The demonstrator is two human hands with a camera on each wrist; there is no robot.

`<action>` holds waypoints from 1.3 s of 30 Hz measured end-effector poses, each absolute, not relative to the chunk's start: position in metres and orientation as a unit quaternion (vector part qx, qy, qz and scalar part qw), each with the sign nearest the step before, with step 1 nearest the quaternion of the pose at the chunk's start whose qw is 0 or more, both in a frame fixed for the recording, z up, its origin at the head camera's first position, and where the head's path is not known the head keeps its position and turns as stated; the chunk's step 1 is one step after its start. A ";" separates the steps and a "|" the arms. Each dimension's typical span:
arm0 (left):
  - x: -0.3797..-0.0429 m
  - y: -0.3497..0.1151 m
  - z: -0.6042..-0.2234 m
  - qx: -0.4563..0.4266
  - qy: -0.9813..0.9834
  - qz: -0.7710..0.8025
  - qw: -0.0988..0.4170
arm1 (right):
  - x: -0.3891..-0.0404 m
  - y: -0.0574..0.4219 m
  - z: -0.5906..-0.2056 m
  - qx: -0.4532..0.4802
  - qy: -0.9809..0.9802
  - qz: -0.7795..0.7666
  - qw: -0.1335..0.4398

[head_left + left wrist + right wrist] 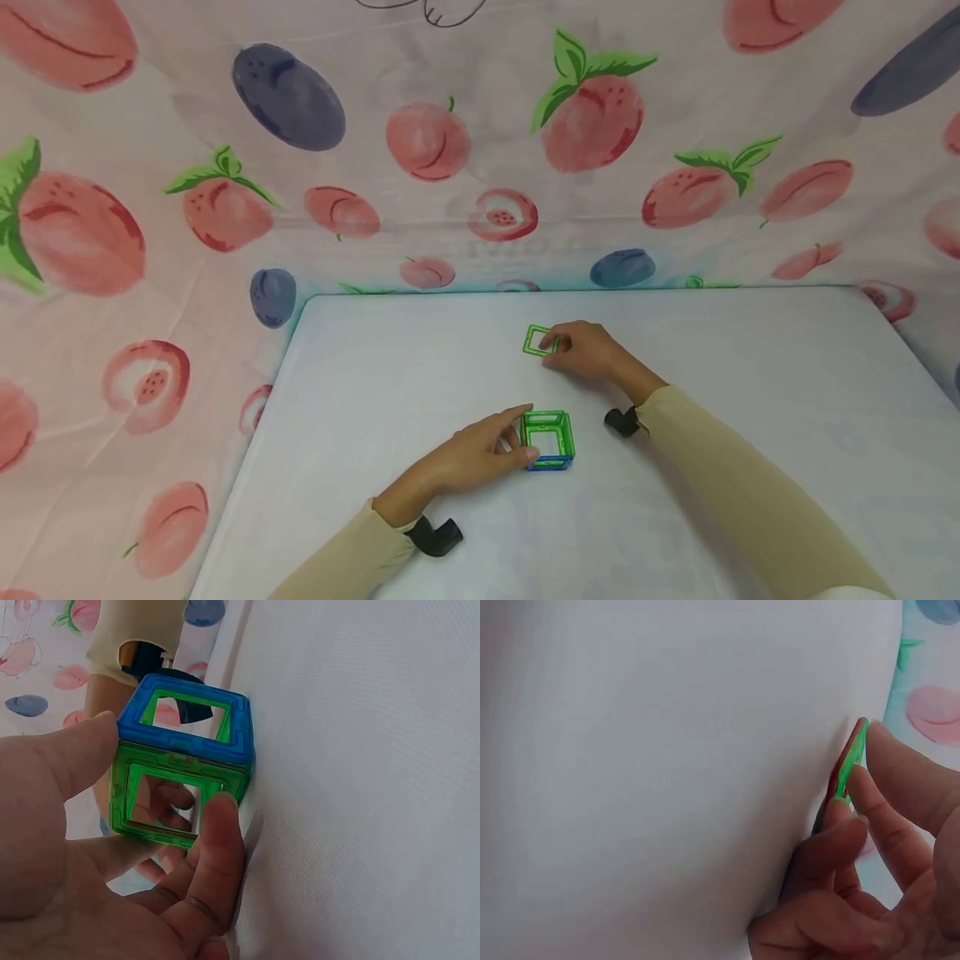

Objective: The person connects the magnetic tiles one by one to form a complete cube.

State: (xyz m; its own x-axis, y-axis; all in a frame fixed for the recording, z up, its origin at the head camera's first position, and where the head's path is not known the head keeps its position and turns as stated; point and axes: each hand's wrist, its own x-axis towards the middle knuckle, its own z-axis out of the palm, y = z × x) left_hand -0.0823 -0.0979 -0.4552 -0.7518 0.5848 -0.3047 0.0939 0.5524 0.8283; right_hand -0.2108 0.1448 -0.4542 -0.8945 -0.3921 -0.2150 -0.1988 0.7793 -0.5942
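Note:
My left hand (476,454) holds a small box of square magnetic tiles (550,463) standing on the table, thumb at the near side and a finger at the far corner. In the left wrist view the box shows a blue tile (184,744) beside a green one (120,787), both with hollow middles. Farther back, my right hand (585,350) pinches a single green square magnetic tile (527,340) by its right side. The right wrist view shows that tile edge-on (853,761), with a reddish edge along it that I cannot identify.
The white table (375,350) ends at the back against a fruit-print cloth (465,200), which also hangs along the left side. A black wrist mount (437,537) sits under the left sleeve cuff, and another mount (621,422) by the right cuff.

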 end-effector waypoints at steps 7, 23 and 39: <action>-0.083 -0.098 -0.458 0.205 0.832 0.429 0.285 | -0.216 0.136 -0.457 -0.101 0.939 -0.286 0.159; -0.083 -0.099 -0.457 0.205 0.831 0.427 0.290 | -0.201 0.143 -0.452 -0.123 0.943 -0.252 0.181; -0.086 -0.099 -0.454 0.199 0.827 0.433 0.298 | -0.129 0.148 -0.380 -0.281 0.889 -0.269 0.240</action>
